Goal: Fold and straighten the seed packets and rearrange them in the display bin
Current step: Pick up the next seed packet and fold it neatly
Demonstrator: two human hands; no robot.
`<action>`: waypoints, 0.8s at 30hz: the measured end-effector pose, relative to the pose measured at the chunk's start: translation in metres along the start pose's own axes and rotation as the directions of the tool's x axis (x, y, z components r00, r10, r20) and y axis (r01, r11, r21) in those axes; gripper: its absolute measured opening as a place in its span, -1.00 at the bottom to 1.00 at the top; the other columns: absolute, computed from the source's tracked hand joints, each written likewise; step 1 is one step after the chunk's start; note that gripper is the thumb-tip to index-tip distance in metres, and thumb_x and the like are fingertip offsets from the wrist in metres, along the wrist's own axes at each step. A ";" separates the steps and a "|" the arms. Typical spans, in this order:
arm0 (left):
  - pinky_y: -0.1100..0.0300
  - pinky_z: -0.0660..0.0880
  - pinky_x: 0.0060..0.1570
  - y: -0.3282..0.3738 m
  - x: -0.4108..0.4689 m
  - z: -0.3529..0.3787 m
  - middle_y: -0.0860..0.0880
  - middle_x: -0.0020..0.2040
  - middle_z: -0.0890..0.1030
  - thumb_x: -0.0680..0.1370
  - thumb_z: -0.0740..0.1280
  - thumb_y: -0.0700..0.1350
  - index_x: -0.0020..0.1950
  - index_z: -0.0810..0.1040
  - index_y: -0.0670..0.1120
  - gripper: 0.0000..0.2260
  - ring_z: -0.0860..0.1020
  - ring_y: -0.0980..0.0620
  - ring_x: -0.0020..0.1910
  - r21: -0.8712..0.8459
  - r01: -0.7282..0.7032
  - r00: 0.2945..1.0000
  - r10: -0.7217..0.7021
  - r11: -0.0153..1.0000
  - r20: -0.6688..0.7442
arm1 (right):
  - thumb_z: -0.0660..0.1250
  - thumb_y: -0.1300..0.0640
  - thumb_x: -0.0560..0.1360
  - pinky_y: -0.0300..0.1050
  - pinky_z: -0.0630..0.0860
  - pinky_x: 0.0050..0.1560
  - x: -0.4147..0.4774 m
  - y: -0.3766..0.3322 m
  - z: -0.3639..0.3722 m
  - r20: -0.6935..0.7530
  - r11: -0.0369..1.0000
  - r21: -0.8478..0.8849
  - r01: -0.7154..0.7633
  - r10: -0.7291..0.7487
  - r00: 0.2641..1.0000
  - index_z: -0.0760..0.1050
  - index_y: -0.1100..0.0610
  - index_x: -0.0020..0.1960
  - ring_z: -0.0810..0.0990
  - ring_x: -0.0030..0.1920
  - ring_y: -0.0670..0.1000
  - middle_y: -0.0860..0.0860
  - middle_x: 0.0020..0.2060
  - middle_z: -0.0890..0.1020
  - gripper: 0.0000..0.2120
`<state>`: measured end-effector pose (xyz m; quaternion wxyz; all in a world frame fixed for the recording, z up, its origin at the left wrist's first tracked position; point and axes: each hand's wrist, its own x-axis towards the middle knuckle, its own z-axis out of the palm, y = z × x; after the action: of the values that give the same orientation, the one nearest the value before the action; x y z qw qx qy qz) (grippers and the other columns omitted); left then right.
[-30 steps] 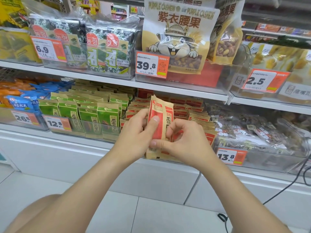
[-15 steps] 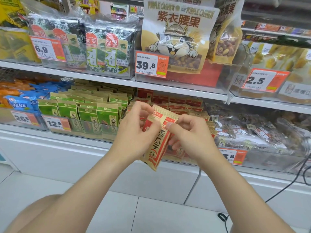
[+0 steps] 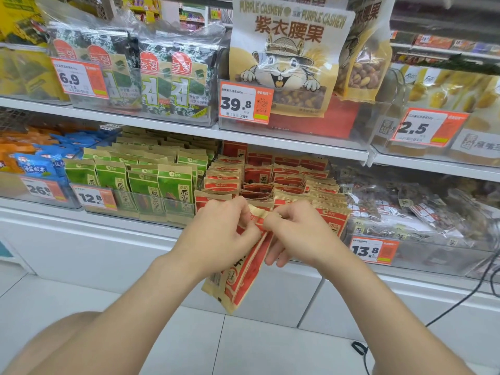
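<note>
Both hands, left hand (image 3: 221, 234) and right hand (image 3: 300, 234), pinch red-and-kraft seed packet (image 3: 238, 280) top; packet hangs tilted.

The red and tan paper seed packet (image 3: 243, 280) looks matt and crinkly, like brown bag paper. The red paper packets in rows (image 3: 259, 174) behind look the same. The clear plastic bin front (image 3: 151, 205) is smooth and see-through. The clear wrap on the seaweed packs (image 3: 176, 36) is shiny and wrinkled. The white floor tiles (image 3: 270, 347) are glossy.
</note>
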<state>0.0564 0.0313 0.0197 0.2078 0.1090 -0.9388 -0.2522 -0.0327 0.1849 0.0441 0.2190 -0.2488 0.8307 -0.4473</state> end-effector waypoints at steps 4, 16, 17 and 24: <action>0.10 0.41 -0.33 -0.003 0.004 0.002 0.12 -0.32 0.60 0.62 0.29 -0.01 -0.18 0.52 0.08 -0.83 0.55 0.13 -0.34 -0.042 0.032 0.998 -0.034 0.999 -0.046 | 0.27 0.20 0.66 0.15 0.70 -0.14 0.001 -0.002 0.001 0.026 0.999 0.047 0.022 -0.023 0.999 0.63 0.27 0.03 0.79 -0.23 0.20 0.23 -0.24 0.76 -0.81; -0.03 0.65 -0.08 -0.001 0.008 -0.003 0.14 -0.19 0.69 0.67 0.35 -0.02 -0.11 0.61 0.07 -0.84 0.69 0.12 -0.22 -0.255 0.095 0.983 -0.131 0.962 -0.128 | 0.27 0.16 0.72 0.08 0.74 -0.18 -0.006 -0.006 -0.008 -0.005 0.976 0.191 0.103 -0.104 0.995 0.62 0.34 0.07 0.79 -0.17 0.25 0.19 -0.16 0.78 -0.75; -0.01 0.66 -0.06 0.000 0.007 -0.005 0.14 -0.16 0.69 0.68 0.35 -0.01 -0.09 0.61 0.07 -0.84 0.69 0.12 -0.20 -0.289 0.092 0.981 -0.137 0.953 -0.138 | 0.26 0.18 0.71 0.10 0.73 -0.15 -0.006 -0.007 -0.008 -0.017 0.970 0.213 0.119 -0.118 0.993 0.63 0.32 0.04 0.79 -0.16 0.26 0.19 -0.16 0.78 -0.76; -0.15 0.66 -0.04 0.004 0.002 -0.011 0.07 -0.02 0.70 0.63 0.35 0.28 0.05 0.53 0.09 -0.73 0.71 -0.02 -0.13 -0.458 0.022 0.997 -0.051 0.889 -0.051 | 0.41 0.20 0.67 0.21 0.76 -0.12 -0.009 -0.006 -0.006 -0.172 0.934 0.229 0.276 -0.240 0.955 0.72 0.14 -0.04 0.79 -0.20 0.13 0.12 -0.23 0.78 -0.86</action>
<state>0.0593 0.0292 0.0314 0.2517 0.0827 -0.8441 -0.4660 -0.0285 0.1914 0.0532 0.1286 -0.2942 0.7410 -0.5898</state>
